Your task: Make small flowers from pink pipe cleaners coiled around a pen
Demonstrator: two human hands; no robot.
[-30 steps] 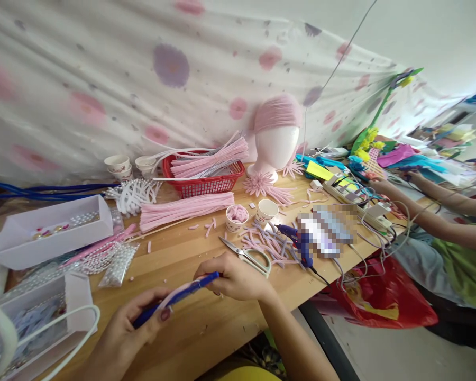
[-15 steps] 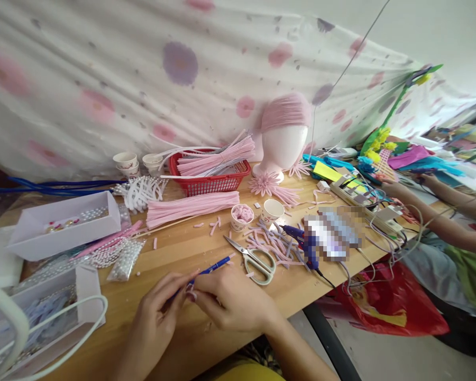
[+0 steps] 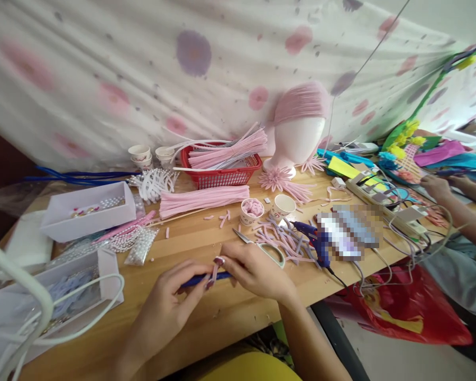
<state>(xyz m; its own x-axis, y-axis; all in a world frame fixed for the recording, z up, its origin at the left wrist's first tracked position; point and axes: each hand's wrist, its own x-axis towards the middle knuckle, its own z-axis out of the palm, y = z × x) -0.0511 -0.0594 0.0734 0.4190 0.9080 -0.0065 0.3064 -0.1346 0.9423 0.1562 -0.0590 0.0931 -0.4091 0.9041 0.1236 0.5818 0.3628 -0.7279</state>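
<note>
My left hand [image 3: 170,301] and my right hand [image 3: 254,267] meet low over the wooden table [image 3: 190,243]. Both pinch a dark blue pipe cleaner [image 3: 204,278] that lies level between them. A small pink piece [image 3: 214,269] stands up from it at my fingertips. Scissors with pale green handles [image 3: 275,253] lie just behind my right hand, partly hidden by it. Cut lilac pipe cleaner pieces [image 3: 283,239] are scattered to the right of them.
A red basket [image 3: 222,172] of pink pipe cleaners, a white mannequin head [image 3: 299,135] with pink hair, paper cups [image 3: 283,205], a blue glue gun [image 3: 315,241] and white boxes [image 3: 89,209] fill the table. Another person's arms [image 3: 456,201] work at the right. A red bag [image 3: 404,307] hangs below.
My hands have come together from a wide grip on the blue pipe cleaner, which now lies level and mostly covered. The camera view has swung left and down.
</note>
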